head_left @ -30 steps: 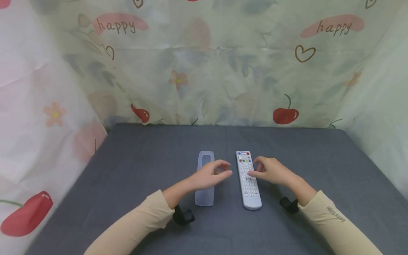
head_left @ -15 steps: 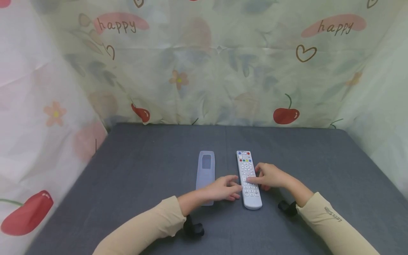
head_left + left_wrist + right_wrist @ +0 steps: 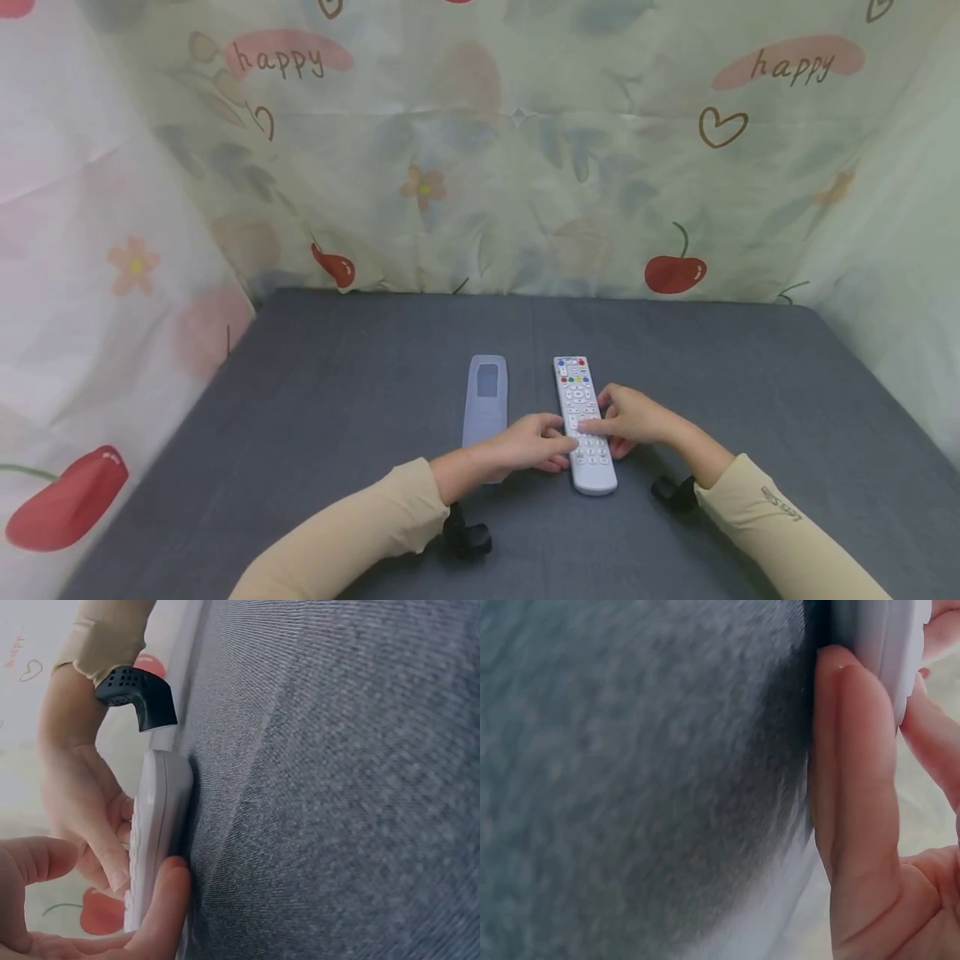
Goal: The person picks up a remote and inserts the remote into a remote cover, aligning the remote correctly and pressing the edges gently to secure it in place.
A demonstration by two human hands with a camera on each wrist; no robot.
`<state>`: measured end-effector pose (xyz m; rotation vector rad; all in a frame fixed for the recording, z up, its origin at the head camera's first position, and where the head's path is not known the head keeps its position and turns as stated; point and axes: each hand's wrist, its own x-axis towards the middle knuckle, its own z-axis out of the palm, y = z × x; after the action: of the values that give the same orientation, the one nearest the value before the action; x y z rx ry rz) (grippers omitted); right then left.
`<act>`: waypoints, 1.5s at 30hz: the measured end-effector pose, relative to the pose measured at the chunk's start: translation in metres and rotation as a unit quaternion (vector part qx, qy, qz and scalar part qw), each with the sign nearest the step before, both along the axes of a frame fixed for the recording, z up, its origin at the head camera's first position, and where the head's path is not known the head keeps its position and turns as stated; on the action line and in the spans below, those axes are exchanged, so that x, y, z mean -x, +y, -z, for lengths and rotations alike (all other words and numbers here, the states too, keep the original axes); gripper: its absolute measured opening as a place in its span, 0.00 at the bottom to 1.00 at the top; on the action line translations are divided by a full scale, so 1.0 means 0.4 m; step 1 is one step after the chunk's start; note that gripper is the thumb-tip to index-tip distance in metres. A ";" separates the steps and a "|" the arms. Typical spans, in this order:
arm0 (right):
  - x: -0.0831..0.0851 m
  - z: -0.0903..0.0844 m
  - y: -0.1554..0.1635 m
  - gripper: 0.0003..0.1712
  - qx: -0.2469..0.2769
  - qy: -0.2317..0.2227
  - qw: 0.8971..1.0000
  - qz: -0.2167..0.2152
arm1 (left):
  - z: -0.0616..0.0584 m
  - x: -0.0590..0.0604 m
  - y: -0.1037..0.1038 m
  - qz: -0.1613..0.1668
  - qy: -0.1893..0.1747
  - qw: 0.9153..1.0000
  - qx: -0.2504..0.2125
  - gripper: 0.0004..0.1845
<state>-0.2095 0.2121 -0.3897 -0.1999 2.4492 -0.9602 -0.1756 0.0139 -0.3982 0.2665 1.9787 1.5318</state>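
A white remote control (image 3: 594, 477) with rows of buttons lies on the grey table, keys up, between both hands. My left hand (image 3: 528, 443) grips its left edge, thumb over the lower keys. In the left wrist view, a left fingertip (image 3: 174, 877) lies against the remote's side close to the cloth. My right hand (image 3: 633, 417) pinches the opposite edge, thumb on the keys and the other fingers at the side. The right wrist view shows a right finger (image 3: 855, 750) low at the remote's edge. A translucent bluish remote cover (image 3: 483, 417) lies to the left, its lower part hidden behind the left hand.
The table (image 3: 375, 358) has a dark grey cloth top. Printed curtains (image 3: 517, 200) hang behind it and along both sides. Black wrist cameras (image 3: 467, 537) sit below each wrist, close above the cloth.
My left hand has moved right and nearer, from over the cover to the remote's left edge. My right hand has lowered onto its right edge. The remote's far end has shifted slightly left.
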 end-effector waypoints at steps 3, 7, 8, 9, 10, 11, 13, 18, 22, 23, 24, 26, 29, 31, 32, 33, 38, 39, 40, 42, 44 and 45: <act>-0.003 -0.004 -0.006 0.34 0.011 0.003 1.000 -0.005 | -0.002 0.002 0.000 -0.013 -0.002 1.000 0.009 0.32; -0.006 -0.010 -0.016 0.35 0.021 0.012 1.000 -0.014 | -0.003 0.012 -0.007 -0.030 -0.006 1.000 0.008 0.32; -0.007 -0.012 -0.019 0.35 0.023 0.015 1.000 -0.016 | -0.003 0.016 -0.010 -0.034 -0.005 0.999 0.006 0.32; -0.007 -0.014 -0.022 0.35 0.024 0.016 0.999 -0.014 | -0.004 0.020 -0.013 -0.037 -0.004 0.999 0.003 0.31; -0.007 -0.017 -0.025 0.35 0.027 0.020 0.999 -0.015 | -0.006 0.023 -0.016 -0.040 -0.003 0.999 0.001 0.31; -0.007 -0.020 -0.028 0.35 0.030 0.023 0.999 -0.014 | -0.008 0.026 -0.019 -0.042 0.000 0.999 -0.002 0.30; -0.008 -0.028 -0.036 0.36 0.038 0.029 0.999 -0.013 | -0.013 0.032 -0.026 -0.049 0.006 0.999 -0.005 0.28; -0.012 -0.047 -0.053 0.36 0.057 0.043 0.997 -0.015 | -0.023 0.045 -0.043 -0.062 0.017 0.998 -0.015 0.24; -0.014 -0.059 -0.069 0.35 0.075 0.057 0.995 -0.018 | -0.034 0.052 -0.062 -0.063 0.024 0.997 -0.021 0.22; -0.015 -0.062 -0.073 0.35 0.080 0.061 0.995 -0.017 | -0.038 0.053 -0.067 -0.063 0.027 0.997 -0.021 0.22; -0.015 -0.065 -0.077 0.35 0.084 0.066 0.994 -0.016 | -0.042 0.054 -0.073 -0.063 0.029 0.997 -0.020 0.22; -0.017 -0.071 -0.084 0.34 0.090 0.074 0.993 -0.015 | -0.051 0.055 -0.084 -0.062 0.038 0.997 -0.021 0.22; -0.018 -0.080 -0.094 0.34 0.100 0.082 0.991 -0.014 | -0.064 0.055 -0.098 -0.059 0.051 0.997 -0.025 0.21; -0.020 -0.085 -0.100 0.34 0.109 0.087 0.990 -0.013 | -0.073 0.055 -0.108 -0.059 0.060 0.996 -0.026 0.21; -0.021 -0.088 -0.103 0.34 0.113 0.090 0.989 -0.013 | -0.078 0.055 -0.112 -0.061 0.061 0.996 -0.024 0.21; -0.022 -0.090 -0.106 0.34 0.117 0.091 0.989 -0.012 | -0.083 0.055 -0.117 -0.062 0.065 0.996 -0.021 0.21; -0.028 -0.099 -0.119 0.31 0.141 0.102 0.985 -0.013 | -0.112 0.051 -0.137 -0.069 0.078 0.995 -0.006 0.22; -0.030 -0.101 -0.122 0.30 0.147 0.102 0.984 -0.014 | -0.117 0.050 -0.141 -0.069 0.082 0.994 -0.005 0.22; -0.031 -0.102 -0.124 0.30 0.155 0.105 0.982 -0.018 | -0.122 0.049 -0.144 -0.070 0.085 0.994 -0.006 0.22; -0.034 -0.106 -0.130 0.29 0.167 0.106 0.980 -0.019 | -0.131 0.046 -0.149 -0.070 0.092 0.993 -0.006 0.22; -0.037 -0.110 -0.135 0.28 0.179 0.108 0.978 -0.021 | -0.137 0.045 -0.153 -0.071 0.095 0.993 -0.007 0.21; -0.038 -0.112 -0.138 0.28 0.184 0.108 0.977 -0.020 | -0.140 0.045 -0.156 -0.071 0.097 0.993 -0.007 0.21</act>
<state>-0.1944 0.1569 -0.3449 -0.5021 2.4238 -1.4359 -0.1936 -0.0485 -0.3422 0.2963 2.1788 1.6641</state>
